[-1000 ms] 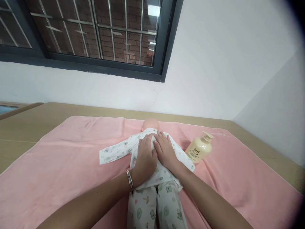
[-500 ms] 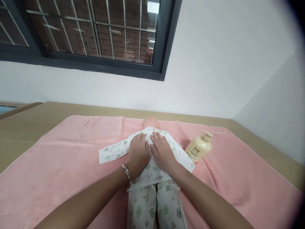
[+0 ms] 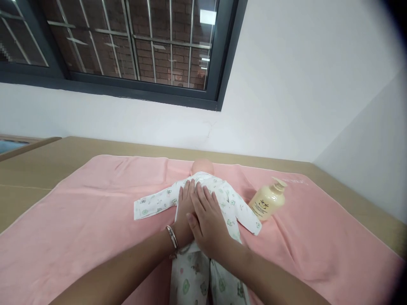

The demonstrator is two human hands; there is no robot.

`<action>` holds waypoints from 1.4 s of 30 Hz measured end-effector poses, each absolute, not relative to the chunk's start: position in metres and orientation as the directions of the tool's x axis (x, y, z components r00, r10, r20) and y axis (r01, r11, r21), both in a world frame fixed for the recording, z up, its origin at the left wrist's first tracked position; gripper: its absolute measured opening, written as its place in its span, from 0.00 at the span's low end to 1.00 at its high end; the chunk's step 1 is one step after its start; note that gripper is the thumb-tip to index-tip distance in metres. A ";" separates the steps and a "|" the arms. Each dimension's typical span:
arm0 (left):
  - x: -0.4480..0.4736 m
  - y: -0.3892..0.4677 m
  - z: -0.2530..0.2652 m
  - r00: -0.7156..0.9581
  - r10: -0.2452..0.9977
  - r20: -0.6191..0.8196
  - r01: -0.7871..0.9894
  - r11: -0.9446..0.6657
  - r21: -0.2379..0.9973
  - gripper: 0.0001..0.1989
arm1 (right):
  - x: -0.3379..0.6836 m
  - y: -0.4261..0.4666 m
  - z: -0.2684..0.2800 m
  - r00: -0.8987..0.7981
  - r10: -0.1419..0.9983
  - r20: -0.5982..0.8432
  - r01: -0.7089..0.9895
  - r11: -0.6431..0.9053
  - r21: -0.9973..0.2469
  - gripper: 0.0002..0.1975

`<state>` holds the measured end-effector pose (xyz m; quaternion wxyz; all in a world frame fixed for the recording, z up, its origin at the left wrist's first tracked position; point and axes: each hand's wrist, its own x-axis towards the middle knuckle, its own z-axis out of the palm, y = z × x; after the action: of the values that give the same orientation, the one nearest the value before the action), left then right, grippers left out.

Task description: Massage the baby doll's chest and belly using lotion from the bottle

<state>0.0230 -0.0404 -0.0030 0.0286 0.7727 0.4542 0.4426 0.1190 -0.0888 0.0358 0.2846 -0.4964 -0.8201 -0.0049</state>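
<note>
A baby doll [image 3: 202, 166] in white printed pyjamas [image 3: 235, 203] lies on its back on a pink towel [image 3: 89, 212], head toward the wall. My left hand [image 3: 183, 209], with a metal bangle at the wrist, rests flat on the doll's chest, fingers pointing at the head. My right hand [image 3: 206, 218] lies flat over the doll's torso and partly covers my left hand. Both palms press on the cloth and neither holds anything. The doll's sleeves spread out to either side.
A cream pump bottle [image 3: 267, 201] lies tilted on the towel just right of the doll's arm. The towel covers a tan tabletop [image 3: 38, 165] set against a white wall. A dark-framed window [image 3: 127, 46] is above.
My right hand has slid left and down the doll's torso, now overlapping my left hand. My left hand stayed on the chest, shifting slightly.
</note>
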 end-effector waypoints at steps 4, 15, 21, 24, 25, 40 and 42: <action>0.026 -0.035 0.001 0.266 0.719 0.641 0.790 -0.544 0.283 0.28 | 0.130 -0.067 0.036 -0.330 0.827 0.455 0.794 0.504 -0.340 0.25; 0.023 -0.063 0.005 0.259 0.758 0.599 0.720 -0.565 0.403 0.23 | 0.152 -0.046 0.023 -0.240 0.860 0.451 0.877 0.391 -0.280 0.23; 0.027 -0.071 0.019 0.259 0.807 0.530 0.721 -0.527 0.450 0.24 | 0.140 -0.059 0.015 -0.268 0.877 0.399 0.947 0.317 -0.060 0.30; 0.028 -0.076 0.022 0.276 0.806 0.524 0.725 -0.532 0.437 0.24 | 0.137 -0.062 0.012 -0.261 0.880 0.397 0.957 0.290 -0.014 0.31; 0.028 -0.077 0.023 0.291 0.801 0.523 0.726 -0.541 0.425 0.25 | 0.136 -0.062 0.012 -0.261 0.881 0.395 0.959 0.284 0.000 0.31; 0.029 -0.076 0.023 0.309 0.797 0.519 0.673 -0.569 0.473 0.27 | 0.132 -0.064 0.014 -0.260 0.888 0.379 0.958 0.287 -0.016 0.29; 0.028 -0.075 0.024 0.314 0.792 0.524 0.666 -0.577 0.473 0.26 | 0.133 -0.062 0.015 -0.271 0.895 0.355 0.953 0.301 -0.033 0.29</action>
<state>0.0283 -0.0750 0.0235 0.0846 0.8062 0.4519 0.3723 0.1328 -0.0618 0.0150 0.1553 -0.5836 -0.7916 -0.0936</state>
